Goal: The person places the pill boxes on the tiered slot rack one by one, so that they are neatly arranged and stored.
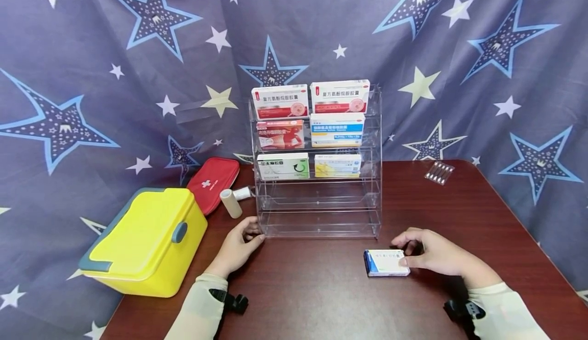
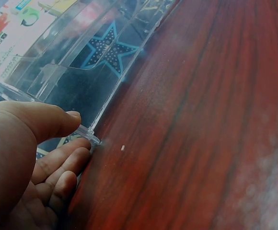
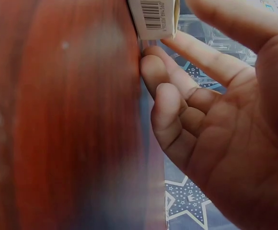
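A clear tiered display rack point(image 1: 318, 231) stands on the table, with medicine boxes on its upper three tiers. My left hand point(image 1: 238, 247) pinches the rack's lower left front corner; in the left wrist view the thumb lies over the clear side panel point(image 2: 92, 130) and the fingers curl behind it. Near the right front of the rack, a white and blue medicine box point(image 1: 387, 263) lies low over the table. My right hand point(image 1: 434, 254) grips its right end between thumb and fingers. The right wrist view shows the barcode end of this box point(image 3: 154, 20) between thumb and index finger.
A yellow lidded box point(image 1: 142, 243) stands at the left, beside a red first-aid pouch point(image 1: 213, 183). Two small rolls, one tan point(image 1: 231, 204) and one white point(image 1: 242, 193), sit left of the rack. A blister pack point(image 1: 439, 172) lies at the back right. Behind hangs a starry curtain point(image 1: 294, 18).
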Motion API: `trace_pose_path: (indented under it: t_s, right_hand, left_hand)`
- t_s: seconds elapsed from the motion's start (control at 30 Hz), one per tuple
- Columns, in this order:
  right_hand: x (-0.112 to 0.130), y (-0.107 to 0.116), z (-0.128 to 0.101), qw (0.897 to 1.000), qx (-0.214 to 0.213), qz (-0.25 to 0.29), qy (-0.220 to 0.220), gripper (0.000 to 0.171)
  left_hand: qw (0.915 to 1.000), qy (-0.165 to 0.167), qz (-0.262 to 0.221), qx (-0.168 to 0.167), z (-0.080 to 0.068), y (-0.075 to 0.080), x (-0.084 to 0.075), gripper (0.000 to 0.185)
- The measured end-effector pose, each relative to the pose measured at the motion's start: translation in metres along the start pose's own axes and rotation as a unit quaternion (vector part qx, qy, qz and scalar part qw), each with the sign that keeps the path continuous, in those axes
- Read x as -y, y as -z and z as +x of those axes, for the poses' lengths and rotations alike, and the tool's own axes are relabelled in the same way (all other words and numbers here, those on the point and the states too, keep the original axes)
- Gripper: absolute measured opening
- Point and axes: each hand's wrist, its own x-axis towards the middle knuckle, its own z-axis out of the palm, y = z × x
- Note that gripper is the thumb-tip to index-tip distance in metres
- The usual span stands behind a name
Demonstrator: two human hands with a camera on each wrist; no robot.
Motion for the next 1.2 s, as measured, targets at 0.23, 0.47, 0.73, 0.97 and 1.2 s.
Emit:
trace_pose_path:
  t_s: [0.23,0.47,0.73,0.97,1.2]
  right_hand:
    - [-0.001,-0.002,-0.002,1.000,0.008,-0.010,0.008,0.040]
    - [-0.003,-0.001,-0.003,1.000,0.018,-0.007,0.005,0.032]
    - [-0.009,-0.001,-0.003,0.998,0.009,0.055,-0.012,0.036]
    - [-0.012,-0.001,-0.003,0.995,0.021,0.102,-0.011,0.036]
    - [-0.010,0.001,-0.002,0.994,0.018,0.108,-0.013,0.035]
  left_hand:
    - [1.0000,0.005,0.002,0.000,0.000,0.000,-0.001,0.044]
    - [1.0000,0.003,0.002,-0.002,0.000,-0.001,0.001,0.044]
    - [1.0000,0.003,0.002,-0.005,0.000,-0.001,0.003,0.043]
    - [1.0000,-0.006,-0.002,-0.001,0.001,-0.001,0.003,0.044]
    - [1.0000,0.002,-0.001,0.000,0.001,0.000,0.001,0.044]
